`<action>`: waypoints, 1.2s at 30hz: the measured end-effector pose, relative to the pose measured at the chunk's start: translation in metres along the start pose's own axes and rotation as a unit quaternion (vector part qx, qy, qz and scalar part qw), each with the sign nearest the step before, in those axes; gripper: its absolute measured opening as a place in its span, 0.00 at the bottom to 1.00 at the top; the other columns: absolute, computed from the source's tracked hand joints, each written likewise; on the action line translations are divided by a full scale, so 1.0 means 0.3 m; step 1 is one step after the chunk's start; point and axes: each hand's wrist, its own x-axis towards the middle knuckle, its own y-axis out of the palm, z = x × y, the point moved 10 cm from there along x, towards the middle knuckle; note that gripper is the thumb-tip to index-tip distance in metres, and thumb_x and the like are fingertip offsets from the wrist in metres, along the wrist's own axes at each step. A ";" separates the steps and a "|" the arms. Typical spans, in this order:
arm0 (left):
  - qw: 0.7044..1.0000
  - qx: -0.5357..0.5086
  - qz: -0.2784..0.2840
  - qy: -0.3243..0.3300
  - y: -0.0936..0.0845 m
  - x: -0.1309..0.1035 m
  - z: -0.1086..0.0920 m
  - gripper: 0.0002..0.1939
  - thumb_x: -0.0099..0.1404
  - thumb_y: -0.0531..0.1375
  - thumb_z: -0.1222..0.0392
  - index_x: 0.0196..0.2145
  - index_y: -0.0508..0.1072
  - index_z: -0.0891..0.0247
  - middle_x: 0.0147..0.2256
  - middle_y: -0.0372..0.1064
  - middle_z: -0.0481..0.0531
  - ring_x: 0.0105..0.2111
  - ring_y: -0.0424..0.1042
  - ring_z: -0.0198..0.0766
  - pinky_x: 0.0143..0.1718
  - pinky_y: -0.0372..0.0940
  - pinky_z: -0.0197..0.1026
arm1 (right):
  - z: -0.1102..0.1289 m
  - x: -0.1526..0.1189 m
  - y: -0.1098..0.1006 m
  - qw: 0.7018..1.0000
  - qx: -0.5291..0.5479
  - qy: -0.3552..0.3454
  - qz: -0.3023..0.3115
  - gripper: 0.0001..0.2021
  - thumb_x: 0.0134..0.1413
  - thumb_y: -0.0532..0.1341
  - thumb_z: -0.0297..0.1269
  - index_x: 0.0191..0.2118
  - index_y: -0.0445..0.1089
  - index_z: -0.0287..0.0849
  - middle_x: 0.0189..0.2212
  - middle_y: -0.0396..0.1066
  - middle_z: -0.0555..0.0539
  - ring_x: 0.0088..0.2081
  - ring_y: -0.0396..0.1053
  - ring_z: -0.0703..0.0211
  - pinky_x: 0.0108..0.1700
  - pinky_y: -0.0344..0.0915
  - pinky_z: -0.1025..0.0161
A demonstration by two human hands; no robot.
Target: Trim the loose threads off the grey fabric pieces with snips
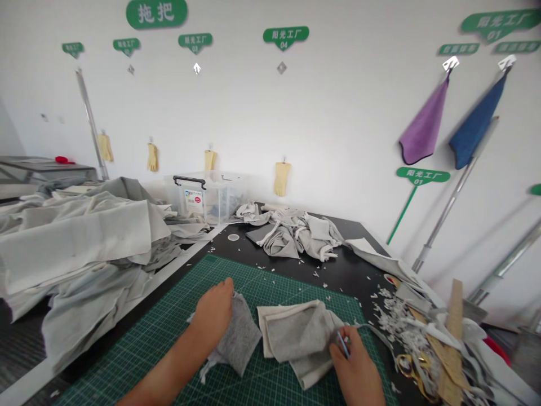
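On a green mat [177,332], the left hand [215,313] presses flat on a grey piece [239,338]; beside it, the right hand [355,361] pinches cloth [296,338]. Trimmed scraps [397,318] lie right; more pieces [291,234] wait beyond.

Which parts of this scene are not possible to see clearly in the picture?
Head view only:
- The thin blue tool: the right hand covers most of it, so its kind is unclear.
- The grey cloth: partly hidden under the left hand.
- The scissors: blades buried under scraps.
- The green wall signs: small, blurred print.
- Both forearms: cut off by the bottom edge.
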 end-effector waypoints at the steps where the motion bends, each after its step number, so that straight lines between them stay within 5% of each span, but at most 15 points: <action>1: 1.000 -0.028 -0.013 0.002 -0.014 0.004 -0.005 0.12 0.71 0.45 0.70 0.42 0.66 0.63 0.38 0.75 0.58 0.40 0.76 0.48 0.40 0.62 0.44 | 0.013 -0.006 0.001 1.000 -0.008 -0.008 0.005 0.07 0.63 0.48 0.43 0.43 0.58 0.51 0.35 0.76 0.49 0.37 0.77 0.51 0.35 0.61 0.64; 6: 0.990 -0.133 -0.053 0.012 -0.049 0.015 -0.019 0.07 0.72 0.48 0.67 0.43 0.63 0.59 0.35 0.74 0.52 0.38 0.76 0.43 0.38 0.59 0.40 | 0.091 -0.057 0.027 0.992 -0.088 -0.065 0.059 0.12 0.66 0.48 0.47 0.49 0.62 0.54 0.33 0.78 0.51 0.35 0.77 0.49 0.34 0.60 0.63; 13: 0.974 -0.211 -0.078 -0.013 -0.036 0.045 0.039 0.04 0.70 0.55 0.63 0.41 0.69 0.59 0.36 0.75 0.52 0.36 0.74 0.40 0.37 0.59 0.39 | 0.081 -0.043 0.031 0.978 -0.165 -0.099 0.081 0.16 0.66 0.49 0.49 0.42 0.71 0.50 0.34 0.79 0.48 0.37 0.78 0.47 0.33 0.58 0.62; 20: 0.910 -0.404 -0.090 0.024 -0.059 0.083 0.036 0.11 0.69 0.55 0.59 0.44 0.74 0.59 0.33 0.76 0.48 0.33 0.73 0.37 0.35 0.63 0.37 | 0.121 -0.067 0.006 0.988 -0.086 -0.112 0.067 0.15 0.66 0.50 0.49 0.45 0.70 0.52 0.33 0.78 0.51 0.35 0.77 0.51 0.35 0.61 0.63; 25: 0.929 -0.327 -0.174 -0.027 -0.131 0.065 0.119 0.14 0.70 0.53 0.59 0.49 0.73 0.58 0.39 0.76 0.49 0.34 0.72 0.37 0.39 0.63 0.39 | 0.190 -0.112 0.051 0.970 -0.106 -0.179 0.129 0.14 0.66 0.53 0.49 0.51 0.68 0.55 0.27 0.76 0.52 0.31 0.76 0.52 0.33 0.60 0.64; 29: 0.969 -0.219 -0.090 -0.066 -0.051 0.084 0.170 0.13 0.68 0.53 0.62 0.47 0.73 0.56 0.40 0.76 0.50 0.37 0.72 0.41 0.40 0.62 0.40 | 0.171 -0.069 0.045 0.969 -0.144 -0.171 0.106 0.13 0.67 0.52 0.49 0.49 0.69 0.54 0.29 0.76 0.51 0.30 0.76 0.53 0.31 0.58 0.66; 32: 0.989 -0.142 -0.004 -0.029 0.032 0.089 0.146 0.11 0.68 0.54 0.60 0.44 0.75 0.58 0.42 0.74 0.54 0.42 0.72 0.43 0.44 0.62 0.42 | 0.156 -0.039 0.033 0.968 -0.180 -0.159 0.068 0.12 0.68 0.51 0.48 0.49 0.68 0.53 0.28 0.76 0.51 0.29 0.76 0.52 0.29 0.55 0.66; 36: 0.998 -0.063 -0.005 0.001 0.037 0.051 0.085 0.15 0.67 0.57 0.52 0.48 0.73 0.59 0.48 0.69 0.59 0.49 0.67 0.50 0.50 0.60 0.49 | 0.162 -0.050 0.033 0.962 -0.203 -0.176 0.041 0.12 0.68 0.51 0.44 0.50 0.67 0.52 0.27 0.76 0.51 0.28 0.76 0.52 0.28 0.50 0.65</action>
